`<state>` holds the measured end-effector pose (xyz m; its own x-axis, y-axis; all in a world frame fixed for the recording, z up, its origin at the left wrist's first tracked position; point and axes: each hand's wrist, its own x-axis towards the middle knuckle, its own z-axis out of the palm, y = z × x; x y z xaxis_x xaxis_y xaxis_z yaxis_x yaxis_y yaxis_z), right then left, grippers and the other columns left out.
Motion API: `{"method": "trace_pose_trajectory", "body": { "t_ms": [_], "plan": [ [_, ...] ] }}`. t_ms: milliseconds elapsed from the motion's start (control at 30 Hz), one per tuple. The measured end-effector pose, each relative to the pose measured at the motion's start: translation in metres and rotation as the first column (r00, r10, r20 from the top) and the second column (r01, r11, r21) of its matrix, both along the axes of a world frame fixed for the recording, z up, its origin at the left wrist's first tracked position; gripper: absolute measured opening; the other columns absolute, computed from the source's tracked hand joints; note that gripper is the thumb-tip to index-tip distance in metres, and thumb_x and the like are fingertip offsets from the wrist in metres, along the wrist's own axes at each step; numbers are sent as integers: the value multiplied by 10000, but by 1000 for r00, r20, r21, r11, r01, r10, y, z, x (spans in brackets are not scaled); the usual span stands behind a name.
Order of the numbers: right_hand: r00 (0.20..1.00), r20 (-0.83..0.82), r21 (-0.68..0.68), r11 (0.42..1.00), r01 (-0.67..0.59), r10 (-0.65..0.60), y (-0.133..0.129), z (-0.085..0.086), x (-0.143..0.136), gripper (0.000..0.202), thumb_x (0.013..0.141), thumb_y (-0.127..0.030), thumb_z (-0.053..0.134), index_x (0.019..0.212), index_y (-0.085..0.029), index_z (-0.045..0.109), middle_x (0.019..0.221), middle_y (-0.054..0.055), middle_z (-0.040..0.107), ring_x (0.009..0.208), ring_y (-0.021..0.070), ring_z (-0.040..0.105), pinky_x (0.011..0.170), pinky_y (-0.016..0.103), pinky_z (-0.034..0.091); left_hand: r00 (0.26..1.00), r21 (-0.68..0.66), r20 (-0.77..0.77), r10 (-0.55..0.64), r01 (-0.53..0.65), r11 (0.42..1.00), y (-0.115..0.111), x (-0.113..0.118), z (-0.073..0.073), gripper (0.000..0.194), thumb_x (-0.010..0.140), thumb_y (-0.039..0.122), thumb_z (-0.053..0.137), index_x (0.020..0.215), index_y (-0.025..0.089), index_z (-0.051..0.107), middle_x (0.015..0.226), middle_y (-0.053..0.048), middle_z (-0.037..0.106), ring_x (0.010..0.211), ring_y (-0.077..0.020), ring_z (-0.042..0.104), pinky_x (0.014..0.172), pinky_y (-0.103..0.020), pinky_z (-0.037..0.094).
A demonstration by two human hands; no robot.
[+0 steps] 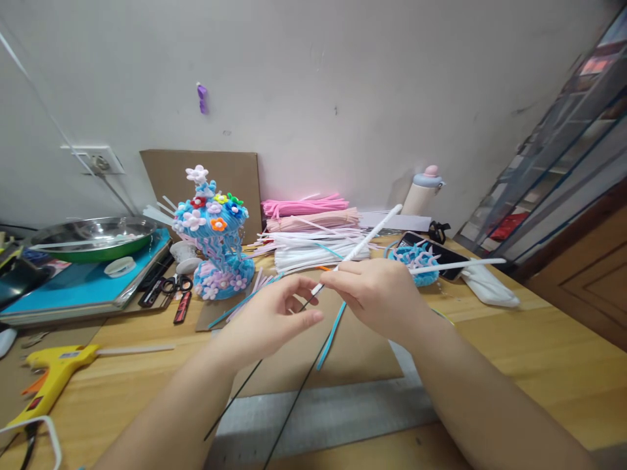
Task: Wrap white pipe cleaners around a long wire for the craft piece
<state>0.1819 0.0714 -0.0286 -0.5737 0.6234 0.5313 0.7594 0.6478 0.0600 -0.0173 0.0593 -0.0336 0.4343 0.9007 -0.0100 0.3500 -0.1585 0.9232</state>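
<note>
My right hand point(379, 294) is closed on a white fuzzy stem point(369, 236) that slants up to the right. A second white stem point(455, 266) sticks out to the right behind that hand. Close by on the left, my left hand point(279, 316) has its fingers curled with the thumb apart, near the lower end of the white stem; whether it grips anything is hard to see. Two thin dark wires point(296, 398) run down from between the hands. A blue strip point(332, 336) lies on the cardboard point(367, 356) below them.
A decorated blue flower piece point(208, 222) stands at the left of bundled white stems point(313, 251) and pink stems point(304, 205). Scissors point(176, 284), a yellow glue gun point(56, 375) and a metal bowl point(98, 238) lie left. A bottle point(420, 196), phone point(434, 254) and blue woven piece point(418, 261) are right.
</note>
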Motion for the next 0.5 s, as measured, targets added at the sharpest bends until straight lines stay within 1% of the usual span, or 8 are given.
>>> {"method": "trace_pose_trajectory", "body": {
  "t_ms": [67,133,167,233,300,367,433,500],
  "plan": [
    [999,38,-21,1000,19,-18,-1,0,-1,279,860,-129,502,1011,-319,638,718,-43,642,684,145,578,574,288,223,968,187,-247,42,5,982,-4,-5,1,410,785,339,641,1173,274,529,1108,-32,607,817,-173,611,703,-320,501],
    [996,83,-40,998,46,-42,-1,1,-1,299,835,-101,506,1008,-307,635,731,-39,648,694,148,582,565,292,208,901,319,-419,115,28,947,-8,-13,0,541,772,352,651,1276,322,457,1214,-29,580,905,-210,604,771,-361,484],
    [993,106,-48,997,62,-57,-2,1,-1,294,823,-91,508,989,-297,638,734,-36,652,694,151,584,559,294,199,869,344,-478,132,47,938,-8,-17,0,594,768,354,656,1313,333,421,1252,-30,568,949,-228,599,794,-372,477],
    [986,147,-69,993,93,-83,-2,2,-2,264,803,-79,513,925,-273,645,743,-29,662,695,155,590,550,299,184,828,326,-550,106,96,940,-9,-24,-1,649,779,328,644,1363,344,362,1298,-29,554,1006,-239,593,817,-367,472],
    [978,184,-97,988,118,-99,-4,3,-2,228,795,-81,513,856,-254,648,734,-20,668,683,160,596,546,300,179,822,289,-568,44,149,946,-9,-24,-1,649,813,251,599,1389,360,322,1308,-18,556,1012,-217,602,822,-339,471],
    [972,202,-130,981,144,-116,-6,4,-3,228,797,-92,508,852,-256,657,738,-14,680,673,164,605,546,295,189,845,314,-535,23,173,934,-10,-16,-3,628,835,160,540,1387,363,321,1297,-4,569,1016,-191,603,828,-310,466],
    [970,205,-163,973,166,-131,-8,5,-4,256,805,-105,506,911,-273,667,761,-6,697,690,169,619,554,289,211,876,376,-476,75,126,918,-10,-3,-7,514,843,146,523,1313,329,423,1217,-1,622,999,-186,610,804,-292,467],
    [970,200,-191,965,181,-142,-10,6,-4,254,810,-129,516,941,-281,671,782,2,707,721,176,631,562,284,231,891,417,-423,167,28,909,-11,11,-11,289,858,223,537,1142,275,544,1061,-5,682,908,-190,634,725,-285,474]
  ]
}}
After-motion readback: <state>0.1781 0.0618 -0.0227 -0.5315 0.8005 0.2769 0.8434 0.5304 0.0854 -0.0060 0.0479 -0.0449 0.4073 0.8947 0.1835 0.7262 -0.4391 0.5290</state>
